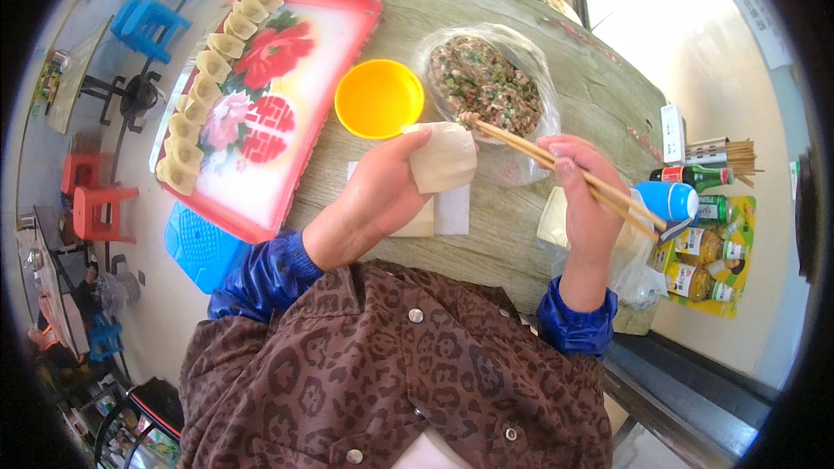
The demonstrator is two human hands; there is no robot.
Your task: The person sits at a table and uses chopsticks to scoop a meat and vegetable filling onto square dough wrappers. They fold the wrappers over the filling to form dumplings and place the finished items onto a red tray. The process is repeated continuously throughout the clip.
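A square dough wrapper (444, 157) lies across the fingers of my left hand (384, 182), its edge pinched under the thumb. In my right hand (583, 185) is a pair of wooden chopsticks (541, 153), with a small lump of meat filling (466, 118) at the tips, just beside the wrapper's upper right corner. Beyond them, a plastic-lined bowl holds minced meat filling with chopped greens (485, 85). The yellow bowl (379, 99) stands above my left hand. Folded dumplings (213, 66) line the far left side of a red-rimmed floral tray (352, 52).
A stack of wrappers (417, 225) lies under my left hand, by a white paper piece (452, 210). More wrappers (554, 218) sit in plastic near my right wrist. Bottles (697, 176), a blue-and-white container (668, 200) and a chopstick holder (709, 152) stand at right. Blue stools (148, 29) are beyond the tray.
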